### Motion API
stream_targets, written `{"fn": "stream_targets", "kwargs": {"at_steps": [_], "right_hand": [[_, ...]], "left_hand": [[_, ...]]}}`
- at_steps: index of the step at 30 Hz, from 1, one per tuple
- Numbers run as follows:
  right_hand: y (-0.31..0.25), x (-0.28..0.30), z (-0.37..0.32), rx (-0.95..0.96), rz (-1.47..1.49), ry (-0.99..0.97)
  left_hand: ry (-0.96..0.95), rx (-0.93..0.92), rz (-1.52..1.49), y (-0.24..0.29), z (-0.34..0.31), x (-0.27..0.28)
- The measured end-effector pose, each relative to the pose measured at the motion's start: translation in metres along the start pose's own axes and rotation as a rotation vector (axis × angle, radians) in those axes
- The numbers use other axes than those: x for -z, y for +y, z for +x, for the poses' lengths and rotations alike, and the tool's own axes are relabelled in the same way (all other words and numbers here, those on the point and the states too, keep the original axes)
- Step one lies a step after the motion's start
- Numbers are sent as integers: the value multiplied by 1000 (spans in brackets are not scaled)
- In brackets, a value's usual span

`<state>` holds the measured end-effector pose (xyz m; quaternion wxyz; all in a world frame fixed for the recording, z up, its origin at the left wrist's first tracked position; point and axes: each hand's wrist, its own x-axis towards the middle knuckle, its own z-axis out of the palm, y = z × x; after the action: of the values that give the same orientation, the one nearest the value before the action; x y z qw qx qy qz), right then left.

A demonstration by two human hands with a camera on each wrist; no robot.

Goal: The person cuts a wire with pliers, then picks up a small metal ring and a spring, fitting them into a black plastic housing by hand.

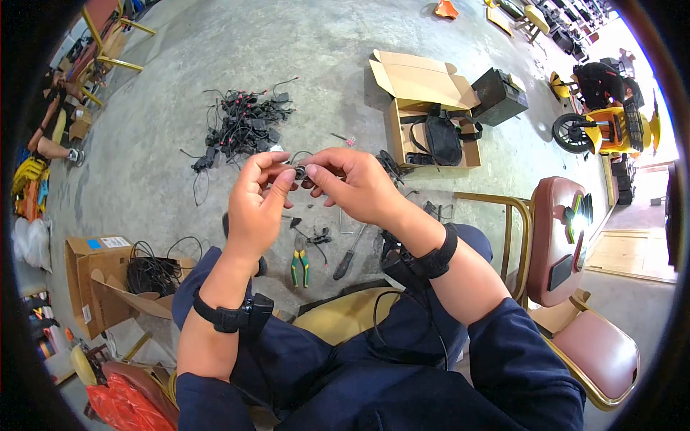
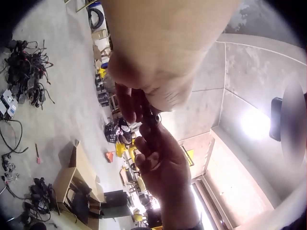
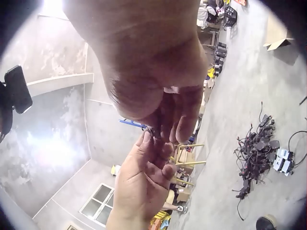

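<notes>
Both hands meet in front of the body, above the concrete floor. Between thumb and fingers my left hand (image 1: pixel 256 205) pinches a small dark cable piece (image 1: pixel 300 173). The right hand (image 1: pixel 358 188) pinches the same piece from the other side, and a thin wire arcs up over it. Fingers hide most of the piece, so I cannot tell its exact kind. On the floor below lie pliers (image 1: pixel 299 264) with green and yellow handles, a screwdriver (image 1: pixel 348 263) with a dark handle, and a short black cable (image 1: pixel 313 235).
A heap of black cables with connectors (image 1: pixel 244 122) lies ahead on the left. An open cardboard box (image 1: pixel 438 154) holds a black bag (image 1: pixel 440 136), beside a dark box (image 1: pixel 499 97). Another carton (image 1: pixel 86 287) with coiled cable stands left. A brown-backed chair (image 1: pixel 550 237) is at right.
</notes>
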<state>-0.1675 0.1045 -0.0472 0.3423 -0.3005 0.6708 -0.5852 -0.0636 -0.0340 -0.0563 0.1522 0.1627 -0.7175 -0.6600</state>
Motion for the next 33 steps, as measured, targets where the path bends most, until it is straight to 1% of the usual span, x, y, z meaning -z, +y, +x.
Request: {"fn": "stream_targets", "kwargs": {"at_steps": [3, 5, 6, 8, 9, 11, 12, 14, 18, 24, 26, 29, 30, 32, 33], "right_hand": [[-5, 1, 0, -55, 33, -8], [-4, 1, 1, -117, 199, -20], [-4, 1, 1, -117, 199, -19], [-3, 0, 1, -131, 310, -24], [-2, 0, 2, -132, 310, -23], [1, 1, 2, -151, 386, -43], [1, 1, 2, -152, 386, -42], [0, 0, 2, -182, 434, -74], [-2, 1, 3, -205, 509, -87], [0, 1, 3, -202, 559, -160], [0, 2, 3, -233, 612, -192], [3, 3, 4, -236, 613, -222], [2, 2, 4, -236, 612, -223], [3, 1, 3, -233, 611, -182], [3, 1, 4, -233, 611, -182]], "left_hand": [[15, 14, -78, 1, 1, 0], [29, -25, 22, 0, 1, 2], [28, -24, 22, 0, 0, 3], [39, -130, 214, 4, -1, 5], [39, -129, 213, 7, 0, 5], [63, -402, 439, 11, 1, 4], [62, -402, 438, 11, 1, 5], [45, -485, 507, 12, 1, 6], [53, -480, 470, 14, 0, 5], [-2, -404, 360, 11, -1, 7], [-25, -359, 328, 9, 0, 9], [-1, -336, 291, 12, 0, 7], [0, -337, 292, 11, 0, 7], [-28, -249, 183, 8, -1, 7], [-28, -249, 183, 6, -1, 6]]}}
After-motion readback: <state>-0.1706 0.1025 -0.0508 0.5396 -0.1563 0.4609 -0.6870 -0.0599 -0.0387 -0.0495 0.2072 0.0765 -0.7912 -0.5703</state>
